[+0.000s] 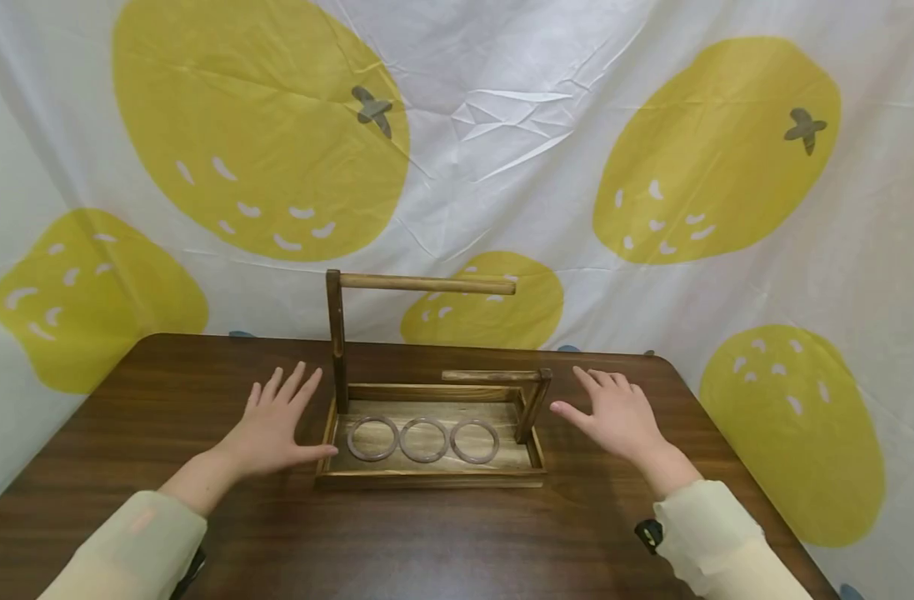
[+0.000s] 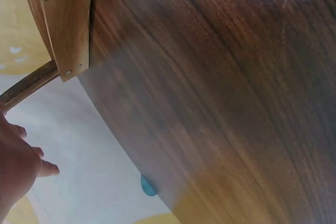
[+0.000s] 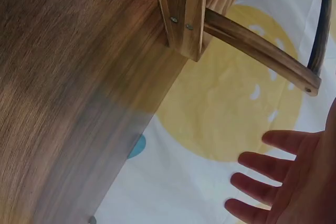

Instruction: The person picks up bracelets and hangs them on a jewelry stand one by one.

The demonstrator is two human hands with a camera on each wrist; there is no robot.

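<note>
A wooden tray stand (image 1: 434,481) sits on the table, with a tall arm (image 1: 427,284) rising at its left end and a short arm (image 1: 490,377) at its right end. Three pale purple bangles (image 1: 424,440) lie side by side in a row on its floor. My left hand (image 1: 272,429) is spread beside the left end, its thumb near the tray's edge; whether they touch I cannot tell. To the right of the stand, my right hand (image 1: 614,414) hovers with fingers extended, apart from it. Both hands hold nothing. Each wrist view shows an end of the stand near that hand.
The brown wooden table (image 1: 442,542) has rounded far corners. Behind it hangs a white cloth (image 1: 486,183) printed with yellow fruit. A dark wrist strap (image 1: 649,535) shows at the right sleeve.
</note>
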